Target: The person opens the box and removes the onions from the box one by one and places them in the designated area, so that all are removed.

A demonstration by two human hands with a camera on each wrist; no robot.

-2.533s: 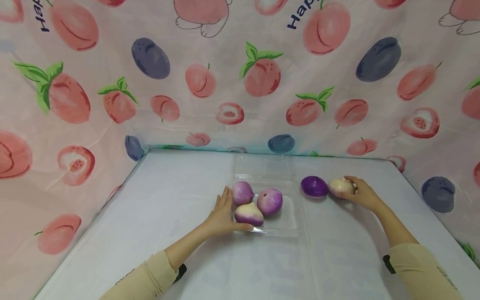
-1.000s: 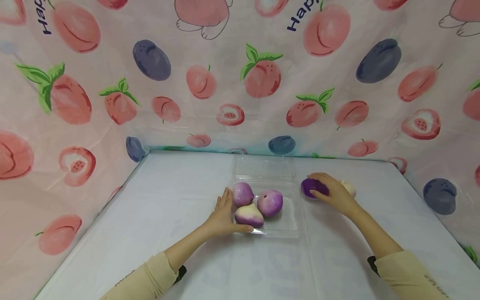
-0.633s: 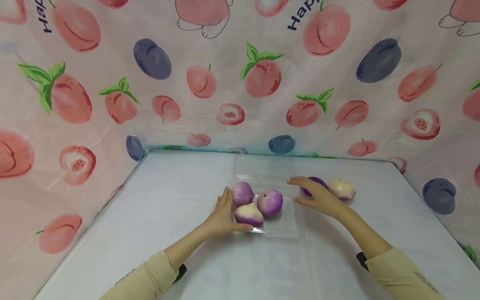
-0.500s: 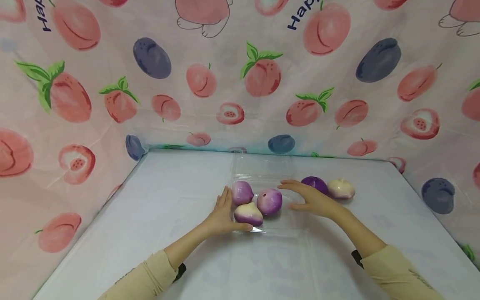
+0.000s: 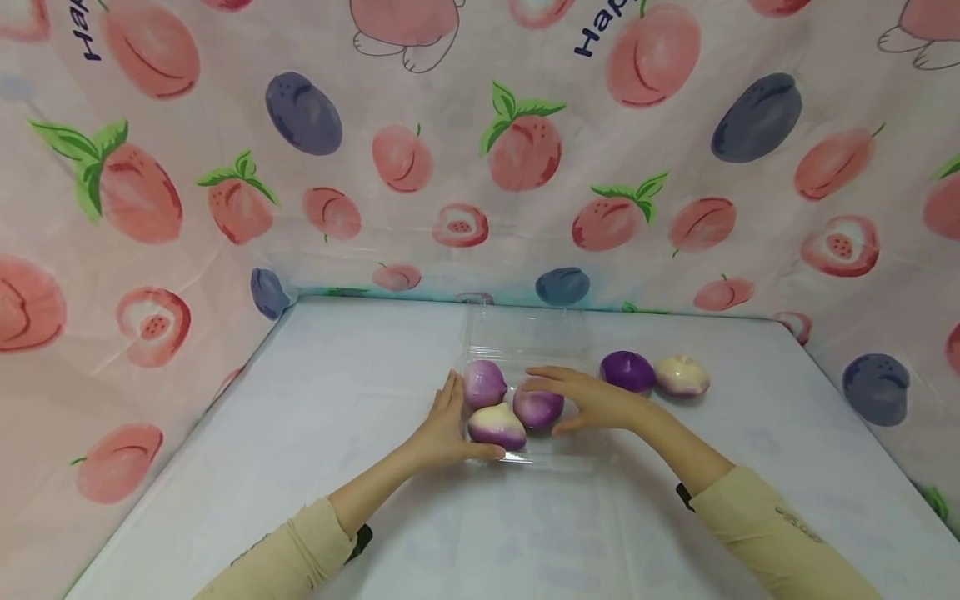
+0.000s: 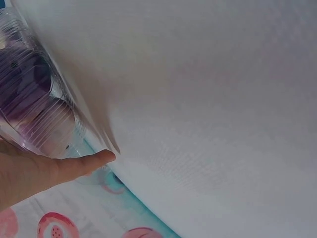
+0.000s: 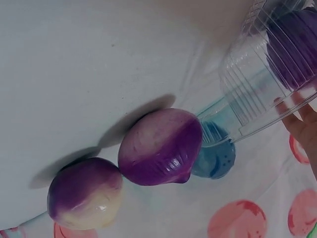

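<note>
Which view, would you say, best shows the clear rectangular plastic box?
The head view: it shows the box and its opened lid together, though the right hand hides part. The left wrist view catches only a ribbed section at the left edge; the right wrist view, only one at upper right.

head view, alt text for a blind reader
A right hand extends over one of three onion-shaped vegetables in an open clear box, the left hand against its side. Two more, purple and cream, lie right of the box on the table.
</note>
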